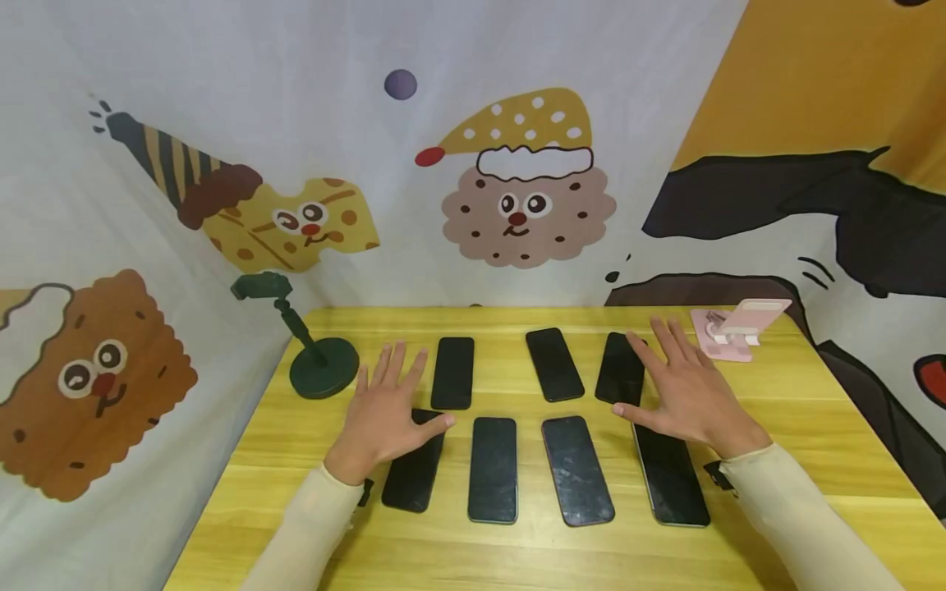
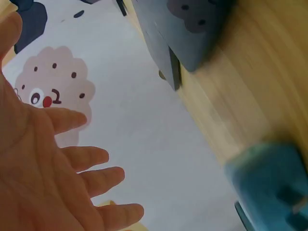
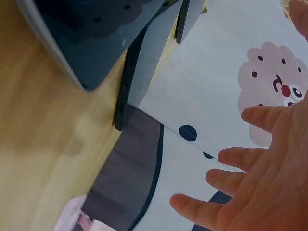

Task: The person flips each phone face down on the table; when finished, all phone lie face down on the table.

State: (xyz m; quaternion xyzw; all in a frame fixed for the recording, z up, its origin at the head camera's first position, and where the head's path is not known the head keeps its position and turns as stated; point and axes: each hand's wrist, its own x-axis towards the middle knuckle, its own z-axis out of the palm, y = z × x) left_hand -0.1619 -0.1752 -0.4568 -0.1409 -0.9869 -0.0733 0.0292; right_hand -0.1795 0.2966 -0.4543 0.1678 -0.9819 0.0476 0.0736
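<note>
Several dark smartphones lie flat on the table in two rough rows. My left hand (image 1: 383,417), fingers spread, hovers over the front-left phone (image 1: 411,474) and hides part of it. Likewise spread, my right hand (image 1: 690,394) is above the front-right phone (image 1: 671,480) and the back-right phone (image 1: 617,369). Between the hands are two front phones (image 1: 493,472) (image 1: 578,472) and two back phones (image 1: 452,373) (image 1: 555,364). The wrist views show the left palm (image 2: 38,168) and right palm (image 3: 269,183) holding nothing.
A dark green phone stand (image 1: 323,367) with a round base stands at the back left of the wooden table (image 1: 547,558). At the back right is a pink folding stand (image 1: 732,332). A cloth with cartoon prints (image 1: 310,49) hangs behind the table.
</note>
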